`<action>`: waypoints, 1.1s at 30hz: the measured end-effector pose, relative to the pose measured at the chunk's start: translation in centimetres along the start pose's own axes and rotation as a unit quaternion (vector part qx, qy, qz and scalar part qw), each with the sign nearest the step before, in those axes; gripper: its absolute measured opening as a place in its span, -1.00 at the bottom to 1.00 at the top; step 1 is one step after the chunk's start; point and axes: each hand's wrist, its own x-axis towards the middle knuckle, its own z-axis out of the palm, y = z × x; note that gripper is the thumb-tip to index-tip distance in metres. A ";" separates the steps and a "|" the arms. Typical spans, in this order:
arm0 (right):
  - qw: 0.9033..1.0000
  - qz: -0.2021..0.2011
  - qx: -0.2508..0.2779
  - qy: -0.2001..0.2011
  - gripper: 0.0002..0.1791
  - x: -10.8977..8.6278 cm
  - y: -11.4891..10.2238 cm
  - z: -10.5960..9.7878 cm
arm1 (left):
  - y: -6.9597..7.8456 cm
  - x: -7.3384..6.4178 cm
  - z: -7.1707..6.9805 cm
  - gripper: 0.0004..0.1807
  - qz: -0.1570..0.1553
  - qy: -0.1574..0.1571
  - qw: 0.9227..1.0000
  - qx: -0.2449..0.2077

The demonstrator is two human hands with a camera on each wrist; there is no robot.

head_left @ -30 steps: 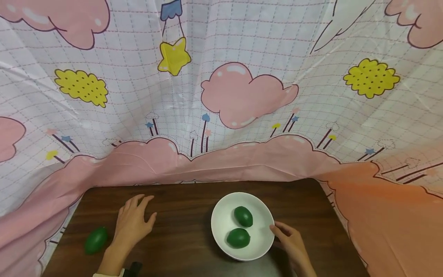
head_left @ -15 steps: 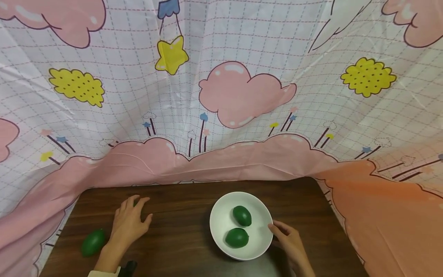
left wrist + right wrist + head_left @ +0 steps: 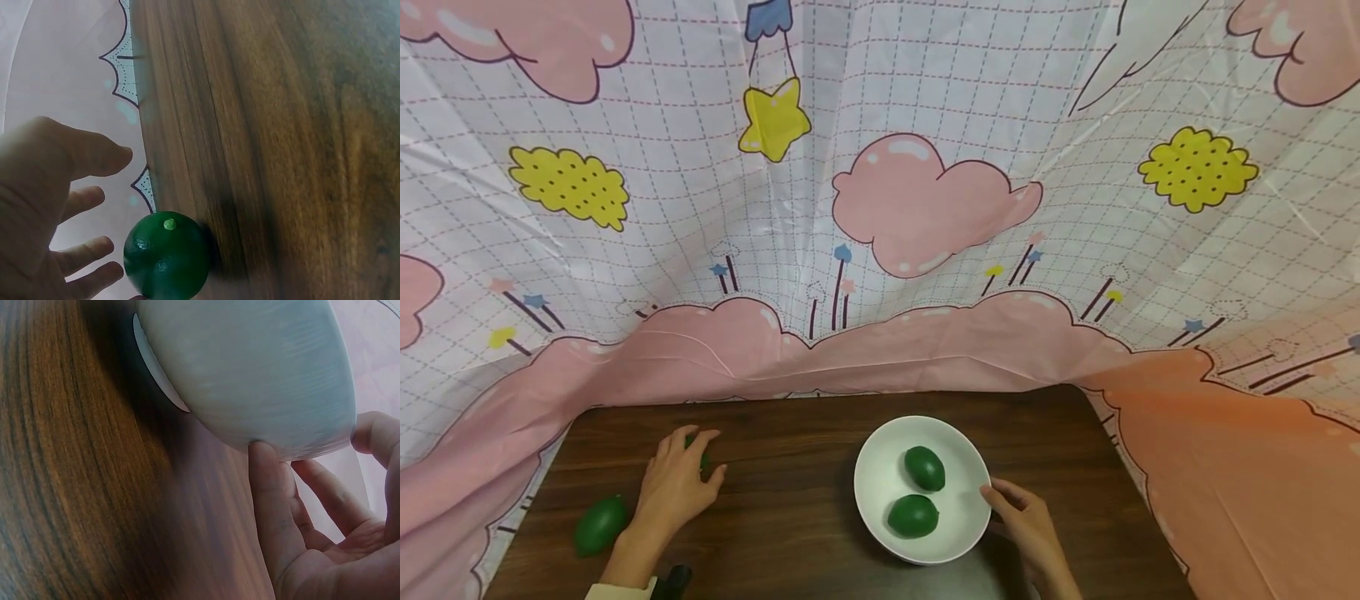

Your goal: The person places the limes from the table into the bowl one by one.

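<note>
My left hand (image 3: 672, 485) hovers at the left of the table, fingers spread and bent around a green lime (image 3: 167, 256) without visibly gripping it. In the left wrist view the lime shows a pale stem nub, and a gap separates it from the thumb. From the head the hand mostly hides it. My right hand (image 3: 1028, 527) pinches the right rim of a white bowl (image 3: 874, 467), thumb at the rim and fingertips (image 3: 265, 456) against the outer wall. Inside the bowl lie two limes, one farther back (image 3: 925, 468) and another nearer lime (image 3: 913, 517).
Another lime (image 3: 601, 525) lies left of my left wrist. The dark wooden table (image 3: 790, 500) ends at the back against a hanging patterned cloth (image 3: 887, 358), which also drapes along both sides.
My left hand has shifted slightly left and toward me, and the lime beneath it now shows between thumb and fingers. The right hand keeps its hold on the bowl.
</note>
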 end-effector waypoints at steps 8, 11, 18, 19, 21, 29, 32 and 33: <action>1.000 0.005 0.003 -0.002 -0.41 0.2 0.1 0.0 | -0.5 0.2 0.0 -0.35 -0.010 -0.018 1.000 -0.007; 1.000 0.010 0.007 -0.004 -0.41 0.2 0.1 0.0 | -1.0 0.2 0.2 -0.35 -0.014 -0.025 1.000 -0.006; 1.000 0.007 0.014 -0.005 -0.42 0.2 0.1 -0.1 | -2.1 0.3 0.7 -0.34 -0.032 -0.033 0.999 -0.014; 1.000 0.007 0.014 -0.005 -0.41 0.2 0.2 -0.1 | -2.3 0.3 0.7 -0.33 -0.036 -0.035 0.999 -0.015; 1.000 0.008 0.014 -0.006 -0.41 0.3 0.3 -0.2 | -2.6 0.2 0.7 -0.30 -0.040 -0.035 0.998 -0.016; 1.000 0.022 0.008 -0.006 -0.41 0.6 1.0 -0.3 | -3.5 0.0 0.9 -0.28 -0.046 -0.023 0.999 -0.015; 1.000 0.020 0.007 -0.005 -0.42 0.6 0.9 -0.2 | -3.5 0.2 1.0 -0.32 -0.052 -0.031 0.998 -0.024; 1.000 0.017 0.008 -0.006 -0.41 0.6 0.8 -0.2 | -3.5 0.2 1.0 -0.33 -0.055 -0.033 0.998 -0.028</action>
